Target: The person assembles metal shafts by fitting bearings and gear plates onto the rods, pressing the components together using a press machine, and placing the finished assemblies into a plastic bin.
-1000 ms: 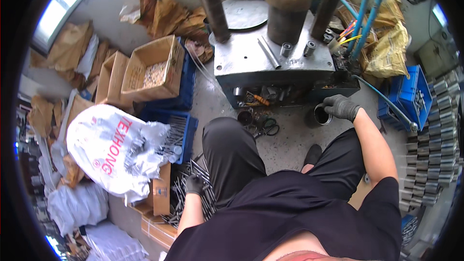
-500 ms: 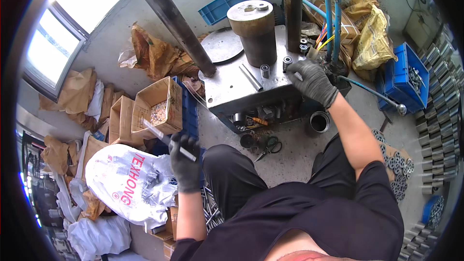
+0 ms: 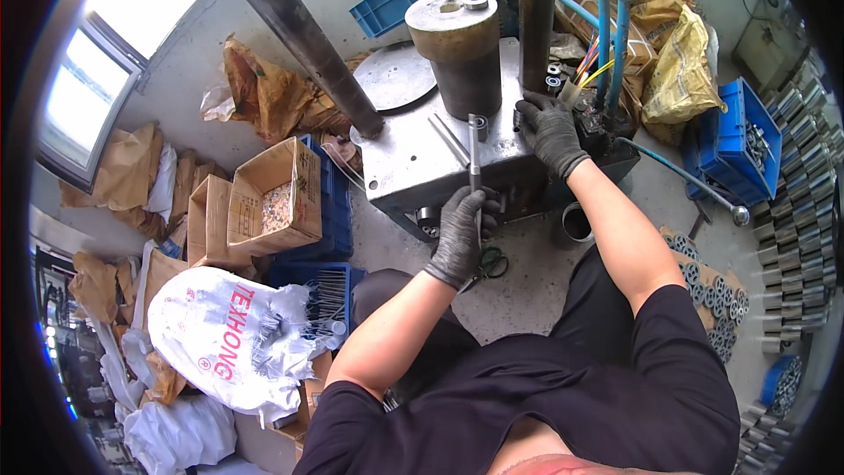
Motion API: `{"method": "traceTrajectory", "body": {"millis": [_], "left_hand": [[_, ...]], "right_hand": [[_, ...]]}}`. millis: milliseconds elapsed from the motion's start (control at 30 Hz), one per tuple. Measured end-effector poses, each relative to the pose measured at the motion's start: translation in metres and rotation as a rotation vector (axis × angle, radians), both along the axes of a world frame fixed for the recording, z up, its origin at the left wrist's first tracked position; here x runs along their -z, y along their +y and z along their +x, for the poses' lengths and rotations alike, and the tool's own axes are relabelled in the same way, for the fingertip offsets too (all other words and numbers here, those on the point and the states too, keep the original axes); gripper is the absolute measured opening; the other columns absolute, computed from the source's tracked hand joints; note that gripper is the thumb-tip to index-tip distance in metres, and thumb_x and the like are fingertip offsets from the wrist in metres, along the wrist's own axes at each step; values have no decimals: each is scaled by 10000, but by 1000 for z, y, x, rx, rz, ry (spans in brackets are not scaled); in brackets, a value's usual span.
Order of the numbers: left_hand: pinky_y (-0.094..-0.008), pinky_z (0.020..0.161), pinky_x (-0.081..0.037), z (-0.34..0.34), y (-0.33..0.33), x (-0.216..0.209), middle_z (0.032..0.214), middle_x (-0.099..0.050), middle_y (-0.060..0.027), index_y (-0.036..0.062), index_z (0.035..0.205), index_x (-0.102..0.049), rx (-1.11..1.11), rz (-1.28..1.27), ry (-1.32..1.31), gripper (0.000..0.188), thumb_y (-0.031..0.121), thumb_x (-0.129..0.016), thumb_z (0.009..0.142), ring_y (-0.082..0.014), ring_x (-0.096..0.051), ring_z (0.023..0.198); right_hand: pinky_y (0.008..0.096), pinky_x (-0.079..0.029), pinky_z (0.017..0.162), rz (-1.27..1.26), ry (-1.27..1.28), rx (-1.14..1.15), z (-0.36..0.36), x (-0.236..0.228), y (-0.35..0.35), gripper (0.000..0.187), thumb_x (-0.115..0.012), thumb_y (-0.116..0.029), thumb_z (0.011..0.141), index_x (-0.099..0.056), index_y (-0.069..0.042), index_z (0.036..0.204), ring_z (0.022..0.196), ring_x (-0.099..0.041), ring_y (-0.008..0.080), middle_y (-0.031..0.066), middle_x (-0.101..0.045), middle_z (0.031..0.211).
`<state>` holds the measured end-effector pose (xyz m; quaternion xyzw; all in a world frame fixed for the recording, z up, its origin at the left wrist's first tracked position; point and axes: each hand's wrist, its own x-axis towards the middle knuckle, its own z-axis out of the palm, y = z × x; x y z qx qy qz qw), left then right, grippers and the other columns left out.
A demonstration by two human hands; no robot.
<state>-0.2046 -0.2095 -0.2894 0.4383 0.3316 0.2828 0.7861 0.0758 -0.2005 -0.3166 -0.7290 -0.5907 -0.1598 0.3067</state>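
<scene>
My left hand [image 3: 462, 233], in a dark grey glove, is closed round a shiny metal rod [image 3: 475, 154] at the near edge of the steel press table [image 3: 396, 163]. The rod's far end overlaps a small metal sleeve [image 3: 482, 129] in view. A second rod [image 3: 448, 141] lies on the table just left of it. My right hand [image 3: 556, 134], gloved too, has its fingertips closed about another small sleeve [image 3: 516, 120], mostly hidden by the fingers. Behind them stands a thick steel cylinder [image 3: 454, 62] with a small ring [image 3: 476, 2] on top.
Two dark posts [image 3: 536, 26] rise from the table. Blue hoses [image 3: 621, 26] run at its right. Open cartons [image 3: 294, 229], a blue crate of rods [image 3: 325, 281] and a white sack [image 3: 198, 334] stand at left. Scissors [image 3: 494, 262] lie below; a blue bin [image 3: 738, 136] stands at right.
My left hand has swung right from above the sack to the table's front, turning the rod to point away from me. My right hand has closed onto the small sleeve.
</scene>
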Motion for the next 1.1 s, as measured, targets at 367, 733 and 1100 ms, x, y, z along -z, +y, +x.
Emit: {"method": "traceTrajectory", "body": {"millis": [367,733,1100], "left_hand": [[-254,705,-506,13,11,4,909,-702,-37,17,1166,-674,-12,136,68,229,187,-645,1015,-91,-617,784],[-283,844,-506,18,4,2,991,-710,-36,-1,1158,-690,60,268,136,229,145,-683,981,-112,-618,904],[-314,887,-527,22,0,23,1050,-691,-52,11,1169,-684,169,224,33,298,256,-677,1000,-152,-637,972]], "right_hand": [[476,-514,995,127,75,-14,-7,-16,-2,245,-774,-141,837,-753,-122,1081,1108,-648,336,90,-721,1159],[429,-605,949,333,1782,-469,-59,-48,-37,308,-597,-99,1034,-614,22,1316,1053,-734,283,153,-704,1186],[325,-596,713,-244,1759,-374,-85,-42,-63,438,-713,-455,954,-713,-51,1124,746,-702,195,102,-727,849]]}}
